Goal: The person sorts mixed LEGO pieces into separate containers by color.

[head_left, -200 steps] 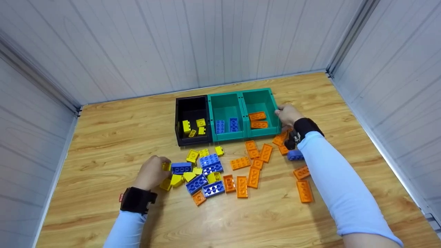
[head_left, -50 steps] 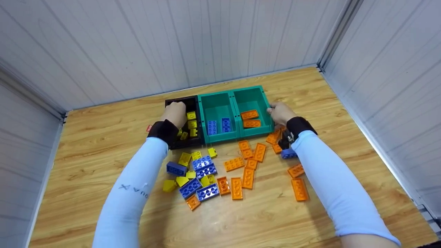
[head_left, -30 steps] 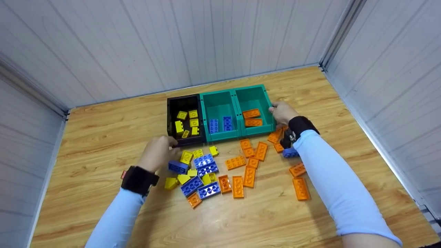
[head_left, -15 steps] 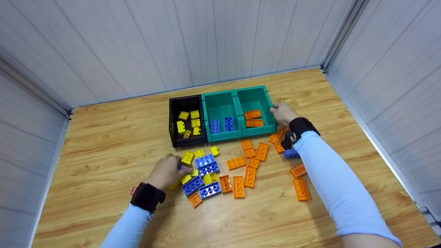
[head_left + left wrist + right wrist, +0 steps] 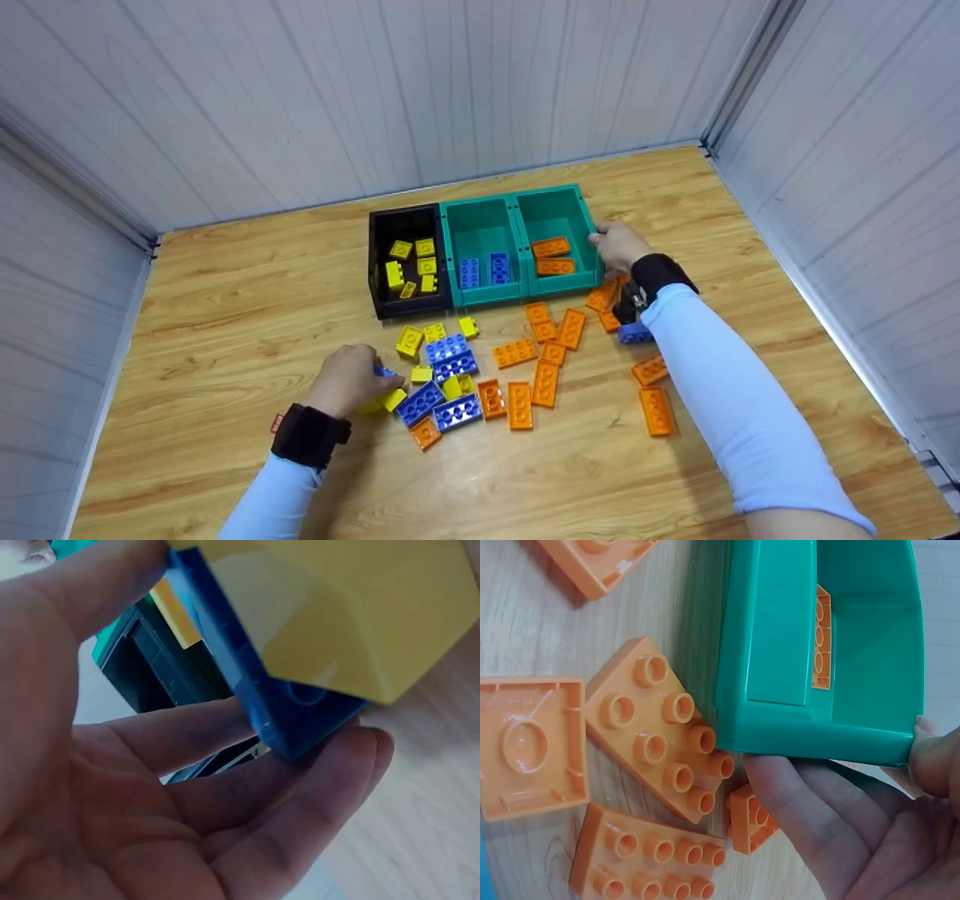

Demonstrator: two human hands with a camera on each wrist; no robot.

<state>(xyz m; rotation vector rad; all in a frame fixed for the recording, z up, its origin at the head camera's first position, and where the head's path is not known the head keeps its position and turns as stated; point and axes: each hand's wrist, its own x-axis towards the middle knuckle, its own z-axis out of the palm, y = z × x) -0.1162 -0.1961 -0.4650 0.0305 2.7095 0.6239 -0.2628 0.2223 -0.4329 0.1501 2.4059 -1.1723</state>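
In the head view my left hand (image 5: 347, 381) is at the left side of the loose bricks. Its thumb and fingers hold a blue brick (image 5: 247, 682), partly covered in the left wrist view by a yellow sloped brick (image 5: 345, 607) nearer the camera. My right hand (image 5: 621, 246) grips the right wall of the right green bin (image 5: 780, 712), thumb at the rim and fingers against the outside. Two orange bricks (image 5: 553, 266) lie inside that bin. Beside it, the middle green bin (image 5: 480, 217) contains two blue bricks (image 5: 499, 268), and the black bin (image 5: 405, 219) several yellow bricks (image 5: 426, 266).
Loose yellow, blue and orange bricks (image 5: 519, 406) spread over the wooden table (image 5: 525, 487) in front of the bins. Some orange bricks (image 5: 652, 727) lie close to my right hand. Pale panel walls (image 5: 450, 90) stand behind and at both sides.
My left hand left the black bin, where more yellow bricks now lie, and came back to the loose bricks. It took hold of the blue brick. My right hand stayed on the green bin.
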